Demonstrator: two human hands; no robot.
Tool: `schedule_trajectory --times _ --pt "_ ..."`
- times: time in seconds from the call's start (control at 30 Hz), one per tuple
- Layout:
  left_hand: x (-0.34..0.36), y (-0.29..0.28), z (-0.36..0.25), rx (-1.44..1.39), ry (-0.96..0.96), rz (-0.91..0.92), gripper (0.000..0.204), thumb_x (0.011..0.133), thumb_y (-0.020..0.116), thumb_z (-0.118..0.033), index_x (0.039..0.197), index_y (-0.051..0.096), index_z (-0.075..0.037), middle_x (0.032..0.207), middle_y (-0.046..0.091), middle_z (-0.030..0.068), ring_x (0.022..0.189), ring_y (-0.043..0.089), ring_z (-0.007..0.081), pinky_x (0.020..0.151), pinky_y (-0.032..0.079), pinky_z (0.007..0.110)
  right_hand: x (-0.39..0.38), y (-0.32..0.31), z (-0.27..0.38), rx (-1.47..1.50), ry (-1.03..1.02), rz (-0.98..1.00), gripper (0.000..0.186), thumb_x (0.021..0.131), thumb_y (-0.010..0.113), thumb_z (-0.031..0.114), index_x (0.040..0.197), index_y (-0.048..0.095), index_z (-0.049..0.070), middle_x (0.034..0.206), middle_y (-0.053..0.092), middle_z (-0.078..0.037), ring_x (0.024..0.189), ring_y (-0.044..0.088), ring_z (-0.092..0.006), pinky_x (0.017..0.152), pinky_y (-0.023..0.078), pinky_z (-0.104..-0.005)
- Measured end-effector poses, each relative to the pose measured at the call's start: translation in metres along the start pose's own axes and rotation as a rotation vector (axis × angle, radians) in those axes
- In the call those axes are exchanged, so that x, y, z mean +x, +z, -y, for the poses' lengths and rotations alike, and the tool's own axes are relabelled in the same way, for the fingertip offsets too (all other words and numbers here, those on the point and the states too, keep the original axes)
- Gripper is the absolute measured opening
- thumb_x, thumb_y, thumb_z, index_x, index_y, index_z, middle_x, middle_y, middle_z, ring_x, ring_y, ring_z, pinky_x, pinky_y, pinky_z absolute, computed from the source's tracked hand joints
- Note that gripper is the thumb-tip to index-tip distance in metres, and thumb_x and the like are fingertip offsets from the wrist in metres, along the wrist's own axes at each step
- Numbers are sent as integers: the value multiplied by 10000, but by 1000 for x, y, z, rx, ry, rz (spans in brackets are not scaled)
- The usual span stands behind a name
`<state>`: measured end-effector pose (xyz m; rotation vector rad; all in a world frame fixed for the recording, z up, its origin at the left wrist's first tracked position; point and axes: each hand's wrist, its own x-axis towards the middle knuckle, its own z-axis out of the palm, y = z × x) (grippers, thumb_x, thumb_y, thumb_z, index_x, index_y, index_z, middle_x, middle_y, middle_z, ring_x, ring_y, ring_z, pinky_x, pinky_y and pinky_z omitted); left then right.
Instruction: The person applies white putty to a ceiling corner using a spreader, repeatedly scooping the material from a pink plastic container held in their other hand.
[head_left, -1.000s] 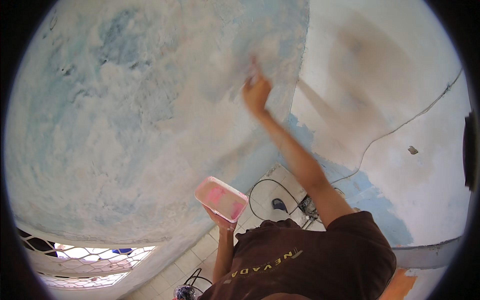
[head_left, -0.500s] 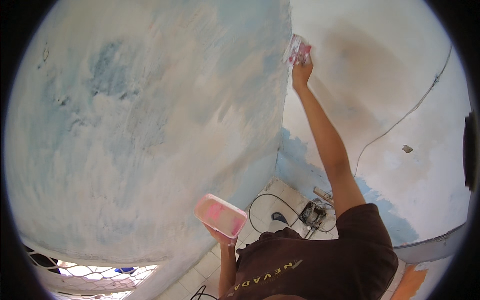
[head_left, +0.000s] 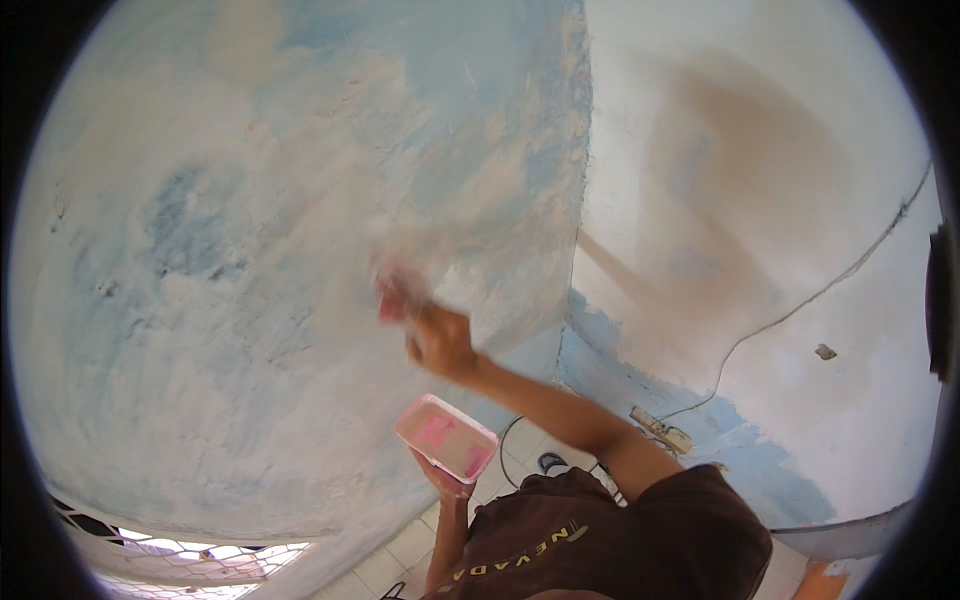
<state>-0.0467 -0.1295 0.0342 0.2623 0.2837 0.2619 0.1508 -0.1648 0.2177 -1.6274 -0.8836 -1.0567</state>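
My left hand [head_left: 446,482] grips a pink rectangular tub [head_left: 466,416] from below. The tub is tilted toward me, with pale paint-like stuff and bright pink patches inside. Above it, my right hand [head_left: 443,338] is closed on a pink, white-smeared tool [head_left: 392,295]. Motion blurs the tool, so its exact kind and whether it touches the wall cannot be told. Behind it stands the left wall [head_left: 300,330], patchy in pale blue and cream.
The right wall [head_left: 800,200] meets the left one at a corner and carries a hanging cable [head_left: 790,312]. A power strip [head_left: 660,430] lies low by the corner, above the tiled floor [head_left: 410,542]. At lower left is an opening with wire mesh [head_left: 200,565].
My right hand has come down and left from high in the corner, bringing the tool across the left wall. The tub stays in my left hand, and the view has shifted slightly.
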Motion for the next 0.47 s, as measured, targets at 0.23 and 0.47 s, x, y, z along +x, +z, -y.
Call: schedule_trajectory --times 0.23,0.47 --pt "-2 10 1 22 46 -44 624 1019 429 -660 1424 508 -191 1284 623 24 1167 619 271 970 548 525 25 -73 -100 -87 137 -225 388 950 528 -10 1322 618 -74 1221 702 -263 1080 729 -336 887 565 -376" --pt "-3 13 2 -61 7 13 645 1017 431 -663 1451 490 -188 1318 617 35 1187 614 275 981 543 546 185 -105 -171 -204 360 -373 486 983 545 -5 1460 564 82 1352 657 -210 1105 714 -284 876 547 -329"
